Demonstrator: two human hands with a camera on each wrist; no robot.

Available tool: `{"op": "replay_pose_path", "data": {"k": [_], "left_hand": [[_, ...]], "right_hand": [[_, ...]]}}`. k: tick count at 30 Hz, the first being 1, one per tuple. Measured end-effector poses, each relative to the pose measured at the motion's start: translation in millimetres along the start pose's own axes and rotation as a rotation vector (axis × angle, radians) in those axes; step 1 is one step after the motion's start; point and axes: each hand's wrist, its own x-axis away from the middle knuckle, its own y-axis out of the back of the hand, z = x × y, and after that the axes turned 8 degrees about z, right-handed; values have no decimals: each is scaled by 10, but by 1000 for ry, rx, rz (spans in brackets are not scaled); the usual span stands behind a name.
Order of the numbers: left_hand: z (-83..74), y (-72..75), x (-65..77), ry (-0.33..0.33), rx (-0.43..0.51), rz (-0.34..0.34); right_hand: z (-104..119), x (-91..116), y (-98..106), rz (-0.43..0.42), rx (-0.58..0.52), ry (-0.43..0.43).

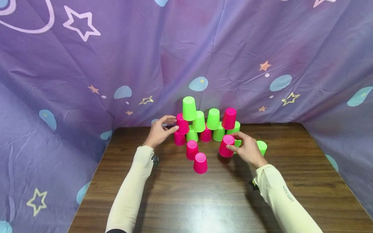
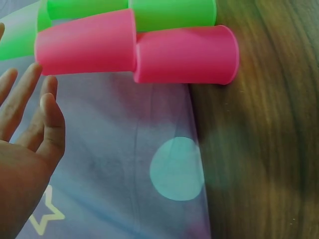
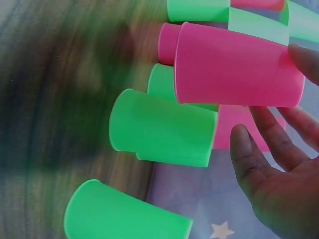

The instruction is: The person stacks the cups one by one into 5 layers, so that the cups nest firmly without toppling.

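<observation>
In the head view my right hand point(image 1: 248, 149) pinches an upside-down pink cup point(image 1: 226, 146) by its narrow upper end, clear of the tabletop. The same held cup point(image 3: 234, 64) fills much of the right wrist view. My left hand point(image 1: 158, 132), fingers loosely extended, is beside a pink cup point(image 1: 182, 124) in the stack's second row; whether it touches is unclear. Above that cup a green cup point(image 1: 189, 108) stands in a third layer. Green cups point(image 1: 213, 119) and another pink cup point(image 1: 229, 118) continue the second row, over a bottom row of pink and green cups.
Two pink cups point(image 1: 200, 163) stand separately in front of the stack. A green cup point(image 1: 262, 147) is right of my right hand, and another green cup point(image 1: 237, 143) is partly hidden behind it. The wooden table point(image 1: 186, 200) meets a purple patterned curtain point(image 1: 180, 58) behind the stack.
</observation>
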Motion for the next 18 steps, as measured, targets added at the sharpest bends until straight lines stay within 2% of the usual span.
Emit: {"op": "replay_pose_path", "data": {"k": [11, 18], "left_hand": [[139, -64, 101, 27, 37, 4], [236, -193, 232, 40, 71, 74]], "right_hand": [[87, -108, 33, -2, -7, 34], [125, -154, 27, 12, -9, 20]]}}
